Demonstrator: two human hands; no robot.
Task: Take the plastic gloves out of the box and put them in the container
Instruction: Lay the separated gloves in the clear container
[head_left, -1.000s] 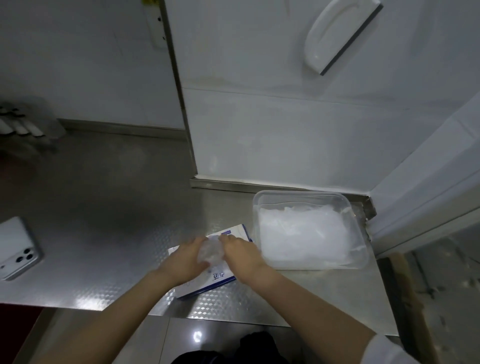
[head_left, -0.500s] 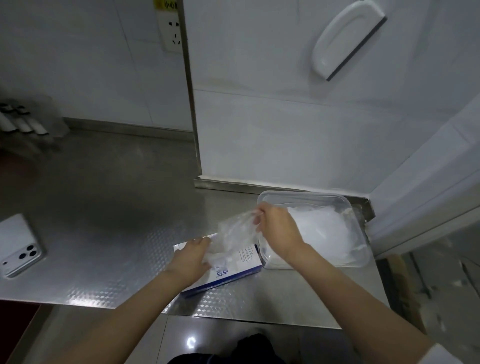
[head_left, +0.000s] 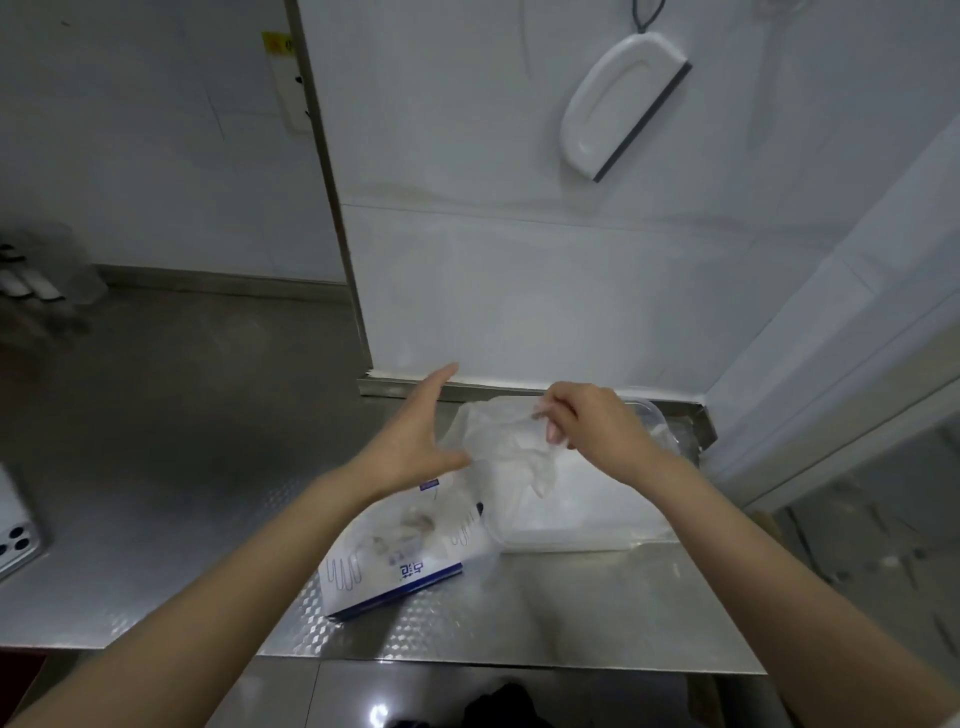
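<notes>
My right hand (head_left: 597, 431), just right of the frame's centre, pinched the top of a crumpled plastic glove (head_left: 498, 447) between curled fingers and thumb. My left hand (head_left: 415, 441) was held flat and open to the left of it, fingers straight and pointing toward the upper right. Its thumb was just beside the glove's left edge; whether it touched I could not tell.

The glove hung in the air between the two hands, over the left end of the container (head_left: 652, 413). It draped downward from the pinch, with its long axis roughly top to bottom in the frame. A thin trailing end reached down toward the box (head_left: 395, 564).

The container sat on the bench (head_left: 156, 467) below my right hand, with a white heap of gloves (head_left: 597, 504) lying in it. The box lay flat, printed face up, just left of and below the container. Its long axis ran from lower left to upper right, and its upper right end was close against the container's left wall.
</notes>
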